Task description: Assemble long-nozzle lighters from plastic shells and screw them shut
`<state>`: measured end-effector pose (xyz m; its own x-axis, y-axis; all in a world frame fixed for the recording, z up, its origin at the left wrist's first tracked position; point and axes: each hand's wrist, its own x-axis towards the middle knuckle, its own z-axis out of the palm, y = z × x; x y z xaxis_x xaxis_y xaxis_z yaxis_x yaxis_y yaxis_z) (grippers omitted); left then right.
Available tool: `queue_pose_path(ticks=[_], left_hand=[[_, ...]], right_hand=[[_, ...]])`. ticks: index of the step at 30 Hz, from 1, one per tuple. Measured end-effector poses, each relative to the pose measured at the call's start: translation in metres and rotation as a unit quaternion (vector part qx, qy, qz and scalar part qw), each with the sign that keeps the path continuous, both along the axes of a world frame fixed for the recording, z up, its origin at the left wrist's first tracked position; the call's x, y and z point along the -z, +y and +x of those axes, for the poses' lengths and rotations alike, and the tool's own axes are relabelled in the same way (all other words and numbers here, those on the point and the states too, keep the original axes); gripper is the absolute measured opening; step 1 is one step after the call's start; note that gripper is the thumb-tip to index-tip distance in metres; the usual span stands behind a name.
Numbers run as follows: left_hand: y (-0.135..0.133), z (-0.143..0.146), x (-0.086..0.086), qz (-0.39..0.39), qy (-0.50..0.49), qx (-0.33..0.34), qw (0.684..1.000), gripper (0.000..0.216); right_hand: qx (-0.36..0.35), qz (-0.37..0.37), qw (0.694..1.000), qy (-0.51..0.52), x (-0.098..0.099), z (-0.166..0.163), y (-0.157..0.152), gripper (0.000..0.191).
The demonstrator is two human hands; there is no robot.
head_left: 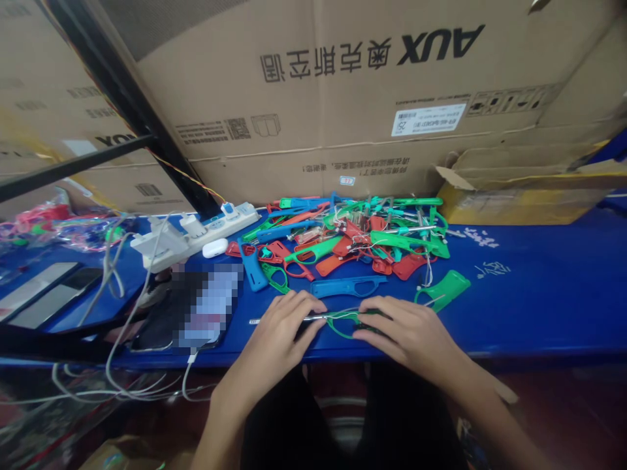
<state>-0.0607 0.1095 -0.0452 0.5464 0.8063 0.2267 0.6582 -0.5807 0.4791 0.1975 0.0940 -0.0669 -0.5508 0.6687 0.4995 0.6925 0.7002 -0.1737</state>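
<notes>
Cardboard (313,111) is set across the upper frame, behind the blue desk (539,287). Coloured plastic parts (353,236) are heaped at the frame's centre. At lower centre, the left hand (285,326) is clamped on a metal rod (310,318), the right hand (404,326) on the green handle (343,314) in line with it.

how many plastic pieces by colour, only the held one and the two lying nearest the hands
Green: 2 (held piece in left hand and right hand; loose piece beside the right hand)
Blue: 1 (long piece in front of the hands)
Total: 3
</notes>
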Motion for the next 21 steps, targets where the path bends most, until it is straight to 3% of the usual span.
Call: queue_pose_path(ticks=[12,21], left_hand=[[-0.002,-0.005,0.02,0.147,0.071,0.085,0.983,0.042],[-0.002,-0.003,0.02,0.176,0.11,0.081,0.975,0.049]], right_hand=[[0.007,-0.016,1.0,-0.018,-0.001,0.001,0.0,0.029],[0.005,-0.006,1.0,-0.013,0.001,0.0,0.001,0.026]])
